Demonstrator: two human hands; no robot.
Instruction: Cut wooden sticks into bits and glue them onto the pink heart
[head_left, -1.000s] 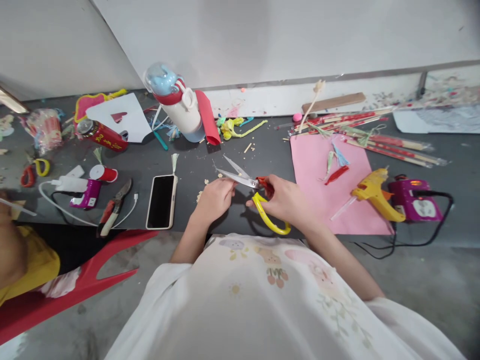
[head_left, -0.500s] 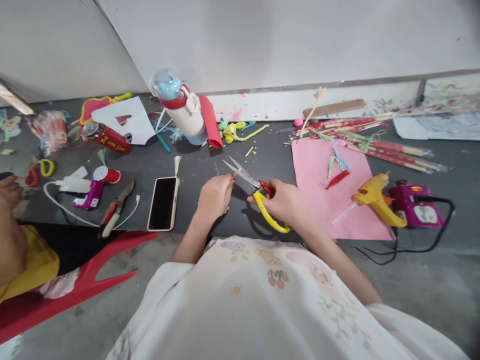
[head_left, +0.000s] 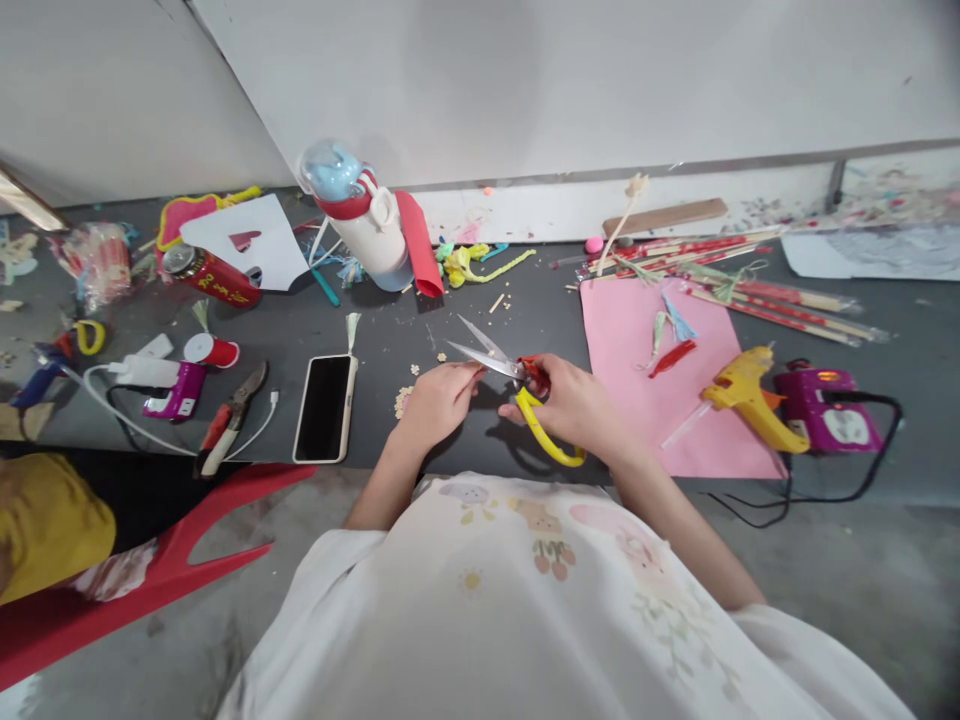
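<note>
My right hand (head_left: pixel 576 408) is closed around scissors (head_left: pixel 541 425) with yellow and red handles. Their blades are parted and point left, toward my left hand (head_left: pixel 442 402). The fingers of that hand pinch a small piece of wooden stick (head_left: pixel 480 368), mostly hidden, close to the blades. Beside my left wrist lies a little pile of small pale bits (head_left: pixel 403 402), with a few more bits scattered above it on the dark table.
A phone (head_left: pixel 326 410), pliers (head_left: pixel 232 420) and a red can (head_left: pixel 212 277) are at left. Behind stands a water bottle (head_left: pixel 367 235). To the right, pink paper (head_left: pixel 622 400) bears tassels and a yellow glue gun (head_left: pixel 757 395). Wrapped chopsticks (head_left: pixel 787 310) lie behind. Another person's yellow clothing (head_left: pixel 56 515) shows at far left.
My left hand has shifted slightly right and the pale pile beside it is uncovered. The scissors blades have tilted flatter. At far left, the other person's hand left view and a blue glue gun appeared.
</note>
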